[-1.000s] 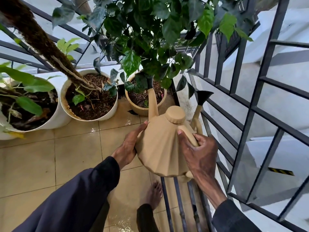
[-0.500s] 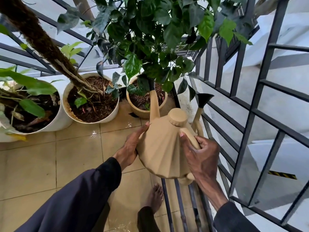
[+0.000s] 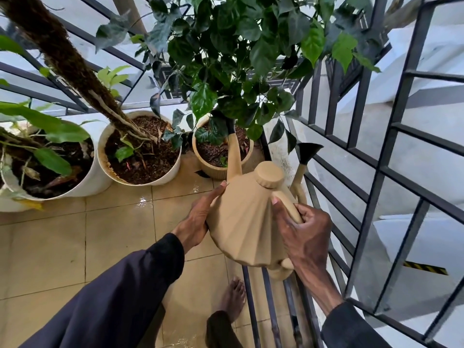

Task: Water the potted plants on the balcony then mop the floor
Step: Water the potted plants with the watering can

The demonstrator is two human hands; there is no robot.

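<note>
Midair, faceted tan watering can [image 3: 241, 222]; ribbed pot [image 3: 213, 170]

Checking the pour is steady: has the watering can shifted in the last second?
No, the watering can keeps its spout over the tan pot.

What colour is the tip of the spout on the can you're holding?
The spout tip is black; the head view shows it.

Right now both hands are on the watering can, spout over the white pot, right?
Not quite: in the head view the left hand and right hand are on the watering can, but its spout is over the small tan pot.
</note>
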